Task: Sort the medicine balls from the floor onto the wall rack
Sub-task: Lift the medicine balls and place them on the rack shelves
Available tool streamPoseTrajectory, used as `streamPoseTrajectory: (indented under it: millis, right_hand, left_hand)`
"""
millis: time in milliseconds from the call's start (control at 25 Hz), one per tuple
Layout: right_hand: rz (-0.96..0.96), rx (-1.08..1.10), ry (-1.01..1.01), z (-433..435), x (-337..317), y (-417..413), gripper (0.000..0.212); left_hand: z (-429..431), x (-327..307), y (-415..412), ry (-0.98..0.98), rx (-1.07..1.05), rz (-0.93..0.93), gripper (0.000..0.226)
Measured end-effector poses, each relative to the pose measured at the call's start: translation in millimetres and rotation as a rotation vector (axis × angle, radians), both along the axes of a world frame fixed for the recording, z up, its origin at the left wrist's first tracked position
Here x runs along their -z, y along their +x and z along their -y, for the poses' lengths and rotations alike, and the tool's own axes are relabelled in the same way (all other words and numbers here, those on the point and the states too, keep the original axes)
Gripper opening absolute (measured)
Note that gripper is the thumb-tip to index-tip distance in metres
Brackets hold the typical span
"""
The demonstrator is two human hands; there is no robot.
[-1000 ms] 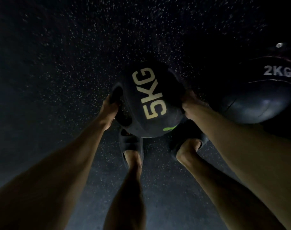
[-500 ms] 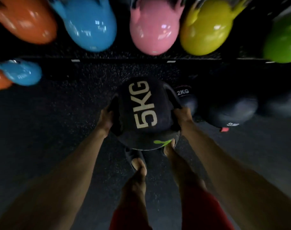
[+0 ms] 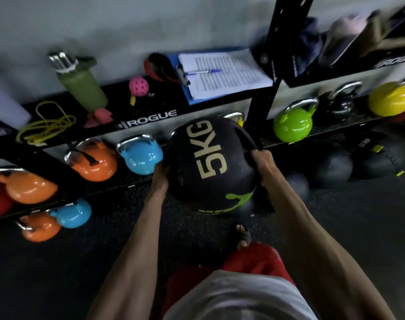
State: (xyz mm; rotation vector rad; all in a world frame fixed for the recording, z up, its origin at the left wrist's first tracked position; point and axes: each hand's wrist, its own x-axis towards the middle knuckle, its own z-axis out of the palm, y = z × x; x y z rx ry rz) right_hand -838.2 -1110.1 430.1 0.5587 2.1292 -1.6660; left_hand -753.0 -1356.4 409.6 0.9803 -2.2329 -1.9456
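Observation:
A black medicine ball marked 5KG (image 3: 210, 165) is held up in front of the black rack (image 3: 148, 116). My left hand (image 3: 160, 175) grips its left side and my right hand (image 3: 263, 163) grips the handle on its right side. The ball hangs at the height of the rack's lower shelf, in front of the black upright post (image 3: 268, 72). Other black medicine balls (image 3: 328, 165) lie on the floor under the rack to the right.
Orange (image 3: 95, 162), blue (image 3: 141, 157), green (image 3: 292, 124) and yellow (image 3: 390, 99) kettlebells line the lower shelf. The upper shelf holds a green bottle (image 3: 81, 84), a yellow rope (image 3: 44, 123), a pink ball (image 3: 138, 86) and a clipboard (image 3: 222, 72). My sandalled foot (image 3: 241, 235) stands on the dark floor.
The 5KG ball has risen from near the floor to shelf height, still in both hands. The view has lifted from the floor to the rack and wall.

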Motion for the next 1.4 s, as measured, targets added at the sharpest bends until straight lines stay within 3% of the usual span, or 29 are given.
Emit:
streamPoseTrajectory:
  millis: [200,280,400,480,560,680,920,1160,1320,1400]
  right_hand:
    - [-0.168,0.0,-0.032,-2,-90,11,0.018]
    - [-0.252,-0.018,-0.027,-8,-124,11,0.018]
    - [-0.378,-0.003,-0.02,-15,-178,3,0.014]
    - [-0.47,0.022,-0.084,-15,-217,-4,0.02]
    - [-0.555,0.013,-0.112,-17,-259,-12,0.027]
    - [-0.632,-0.004,-0.142,-26,-322,-33,0.015]
    - [-0.789,-0.069,-0.305,-27,-412,-118,0.013]
    - [-0.75,-0.18,-0.506,-10,-462,-226,0.026]
    - [-0.732,-0.311,-0.587,3,-456,-282,0.036]
    - [-0.74,-0.376,-0.652,6,-447,-298,0.061]
  left_hand:
    - [2,-71,-20,-0.068,0.066,-0.031,0.02]
    - [1,-108,-25,-0.115,0.084,-0.058,0.03]
    - [4,-168,-31,-0.221,0.081,-0.19,0.02]
    - [4,-211,-39,-0.328,0.087,-0.284,0.025]
    - [-1,-262,-47,-0.326,0.088,-0.359,0.025]
    - [-13,-337,-65,-0.296,0.081,-0.45,0.019]
    - [-19,-442,-124,-0.498,-0.036,-0.663,0.038]
    - [-26,-489,-188,-0.569,-0.22,-0.737,0.046]
    - [-44,-493,-222,-0.434,-0.329,-0.883,0.053]
    - [-50,-488,-236,-0.289,-0.375,-0.975,0.062]
